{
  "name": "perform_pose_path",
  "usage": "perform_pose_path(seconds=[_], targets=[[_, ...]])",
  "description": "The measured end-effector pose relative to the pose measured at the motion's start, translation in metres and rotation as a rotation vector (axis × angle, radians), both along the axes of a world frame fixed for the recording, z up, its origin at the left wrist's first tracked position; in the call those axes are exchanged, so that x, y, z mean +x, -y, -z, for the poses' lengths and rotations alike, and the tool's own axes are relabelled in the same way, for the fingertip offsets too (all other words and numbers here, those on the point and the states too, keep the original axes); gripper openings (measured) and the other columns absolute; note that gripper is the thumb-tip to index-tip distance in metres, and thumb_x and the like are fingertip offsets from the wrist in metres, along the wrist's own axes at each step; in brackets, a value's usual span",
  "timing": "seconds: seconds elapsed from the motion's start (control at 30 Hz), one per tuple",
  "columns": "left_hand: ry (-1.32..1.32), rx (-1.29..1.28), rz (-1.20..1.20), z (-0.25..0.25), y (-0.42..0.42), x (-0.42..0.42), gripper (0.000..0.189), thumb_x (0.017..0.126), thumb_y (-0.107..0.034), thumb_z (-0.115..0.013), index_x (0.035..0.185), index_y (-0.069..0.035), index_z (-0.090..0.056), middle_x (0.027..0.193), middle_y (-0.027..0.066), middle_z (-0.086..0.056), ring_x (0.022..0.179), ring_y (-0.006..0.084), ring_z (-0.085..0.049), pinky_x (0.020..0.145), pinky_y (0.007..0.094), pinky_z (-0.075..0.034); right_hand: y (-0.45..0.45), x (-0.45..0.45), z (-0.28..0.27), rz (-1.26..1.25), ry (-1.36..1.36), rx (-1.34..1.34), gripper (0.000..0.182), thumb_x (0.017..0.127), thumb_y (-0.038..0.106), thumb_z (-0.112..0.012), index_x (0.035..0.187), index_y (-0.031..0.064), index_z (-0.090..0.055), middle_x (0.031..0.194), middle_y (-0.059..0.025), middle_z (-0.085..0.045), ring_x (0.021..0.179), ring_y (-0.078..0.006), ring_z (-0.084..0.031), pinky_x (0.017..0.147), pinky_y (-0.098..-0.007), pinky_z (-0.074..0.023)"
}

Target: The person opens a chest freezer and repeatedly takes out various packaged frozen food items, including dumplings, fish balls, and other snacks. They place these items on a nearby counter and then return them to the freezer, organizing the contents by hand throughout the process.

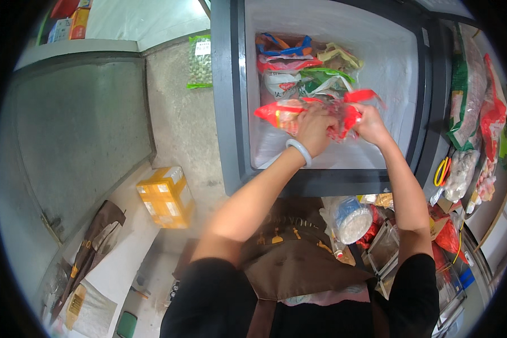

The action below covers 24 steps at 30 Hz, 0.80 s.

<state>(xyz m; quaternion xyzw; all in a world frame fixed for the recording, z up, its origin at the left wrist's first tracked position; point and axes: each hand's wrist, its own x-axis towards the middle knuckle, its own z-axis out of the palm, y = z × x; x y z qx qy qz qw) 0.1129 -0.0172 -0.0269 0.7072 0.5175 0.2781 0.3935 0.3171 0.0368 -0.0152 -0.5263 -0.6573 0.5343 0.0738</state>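
My left hand (314, 129), with a pale bangle at its wrist, lies on the middle of a red and clear plastic food bag (287, 116) inside an open chest freezer (230, 126). The fingers of my right hand (369, 122) pinch the bag's red right end, which is blurred. Beyond the bag, several packages are packed along the freezer's left and far part: a white bag (281, 82), a green and white bag (321, 78), a pink and red bag (289, 62), a blue and orange one (285, 45) and a yellowish one (340, 55).
Left of the freezer, a bag of green peas or beans (200, 63) lies on the floor, and a taped yellow box (167, 197) stands nearer. At right are more bags (464, 84) and yellow- and orange-handled scissors (441, 172). A wrapped roll-like item (354, 222) is beside my apron.
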Motion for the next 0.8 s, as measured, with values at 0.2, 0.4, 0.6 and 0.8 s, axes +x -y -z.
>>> perform_pose_path(seconds=[0.2, 0.4, 0.6, 0.8], targets=[[-0.453, -0.451, 0.086, -0.017, 0.068, -0.048, 0.029, 0.084, -0.017, -0.061, 0.109, -0.003, -0.058, 0.096, 0.0180, -0.061, 0.095, 0.0383, -0.057, 0.085, 0.0486, -0.044, 0.028, -0.078, 0.056, -0.513, 0.064, 0.323, 0.034, 0.063, -0.002, -0.063, 0.095, 0.0076, -0.068, 0.087, -0.0170, -0.067, 0.086, -0.0370, -0.062, 0.078, -0.0457, -0.0483], [0.022, -0.450, -0.070, -0.118, 0.076, -0.104, 0.035, 0.079, -0.003, -0.066, 0.114, -0.003, -0.060, 0.085, 0.0120, -0.060, 0.081, 0.0304, -0.057, 0.075, 0.0380, -0.047, 0.028, -0.135, 0.126, -0.282, 0.180, 0.064, 0.032, 0.067, 0.003, -0.064, 0.098, 0.0100, -0.067, 0.092, -0.0159, -0.066, 0.093, -0.0363, -0.061, 0.084, -0.0520, -0.0441], [-0.079, -0.421, -0.047, -0.110, 0.081, -0.079, 0.031, 0.078, -0.001, -0.065, 0.109, -0.003, -0.062, 0.082, 0.0108, -0.060, 0.081, 0.0298, -0.057, 0.076, 0.0375, -0.046, 0.026, -0.133, 0.207, -0.463, 0.529, 0.273, 0.049, 0.076, 0.024, -0.069, 0.123, 0.0166, -0.057, 0.123, -0.0192, -0.054, 0.119, -0.0349, -0.047, 0.096, -0.0512, -0.0371], [-0.225, -0.217, 0.275, -0.098, 0.088, 0.009, 0.036, 0.074, -0.002, -0.068, 0.110, -0.003, -0.061, 0.103, 0.0178, -0.056, 0.098, 0.0344, -0.053, 0.086, 0.0402, -0.045, 0.005, -0.113, 0.058, -0.524, 0.203, 0.135, 0.039, 0.084, 0.023, -0.060, 0.121, 0.0128, -0.056, 0.111, -0.0157, -0.060, 0.107, -0.0299, -0.056, 0.087, -0.0487, -0.0447]])
